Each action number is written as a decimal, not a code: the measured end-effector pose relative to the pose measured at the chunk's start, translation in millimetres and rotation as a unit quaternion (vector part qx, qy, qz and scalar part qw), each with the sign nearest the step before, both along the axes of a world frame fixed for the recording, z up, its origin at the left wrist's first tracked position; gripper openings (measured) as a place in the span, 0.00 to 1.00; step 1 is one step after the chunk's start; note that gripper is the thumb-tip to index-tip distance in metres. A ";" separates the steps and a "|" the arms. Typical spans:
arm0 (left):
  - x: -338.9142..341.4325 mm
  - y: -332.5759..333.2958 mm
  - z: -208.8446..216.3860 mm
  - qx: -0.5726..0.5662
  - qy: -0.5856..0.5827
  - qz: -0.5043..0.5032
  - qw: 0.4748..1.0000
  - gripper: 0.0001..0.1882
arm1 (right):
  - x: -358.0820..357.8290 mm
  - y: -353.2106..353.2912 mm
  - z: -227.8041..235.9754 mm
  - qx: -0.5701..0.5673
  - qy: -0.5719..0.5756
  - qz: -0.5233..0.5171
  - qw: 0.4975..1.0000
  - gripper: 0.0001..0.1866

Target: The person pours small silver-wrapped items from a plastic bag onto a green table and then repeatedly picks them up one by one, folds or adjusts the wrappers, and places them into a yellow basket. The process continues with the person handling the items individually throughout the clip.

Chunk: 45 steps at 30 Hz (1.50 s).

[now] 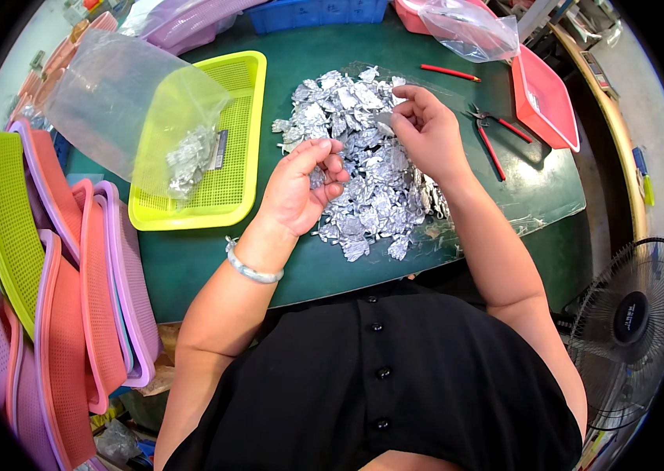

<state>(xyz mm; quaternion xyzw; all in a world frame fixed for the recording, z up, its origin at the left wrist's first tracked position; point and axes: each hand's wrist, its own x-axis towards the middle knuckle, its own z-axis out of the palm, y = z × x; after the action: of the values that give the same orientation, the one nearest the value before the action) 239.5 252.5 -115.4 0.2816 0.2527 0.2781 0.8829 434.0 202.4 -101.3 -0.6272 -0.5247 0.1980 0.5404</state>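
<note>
A heap of small silver metal pieces [359,192] lies on the green table, in front of me. Over its left side is my left hand [304,184], palm turned up, fingers curled and thumb against the index finger; whatever they pinch is too small to make out. My right hand [434,133] hovers over the heap's right side, its thumb and fingers closed at the edge of a flat grey metal piece [383,118]. To the left, a clear plastic bag [112,102] with more silver pieces [191,161] rests in a yellow-green basket [257,141].
Red-handled pliers [490,141] and a red pen [450,73] lie beyond the heap, right. A pink tray [556,118] stands at the right edge, a blue bin [316,16] at the back. Stacked baskets [65,353] crowd my left; a fan [626,330] stands right.
</note>
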 end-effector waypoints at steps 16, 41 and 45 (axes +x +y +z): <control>3.9 -3.2 0.0 0.054 0.035 0.026 0.998 0.06 | -37.4 -24.6 14.9 -0.075 0.325 0.131 0.934 0.17; 3.6 -2.4 0.7 0.059 -0.007 0.012 0.998 0.15 | -53.5 -31.8 -1.2 0.020 0.275 0.132 0.952 0.23; 4.6 -0.5 -1.0 0.019 -0.037 0.009 0.999 0.15 | -53.8 -33.5 -2.4 0.029 0.265 0.144 0.953 0.24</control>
<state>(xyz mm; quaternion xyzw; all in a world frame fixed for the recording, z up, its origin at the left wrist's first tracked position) 244.1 252.0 -116.5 0.2857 0.2167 0.3011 0.8836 380.2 168.9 -103.7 -0.4535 -0.4531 0.4175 0.6440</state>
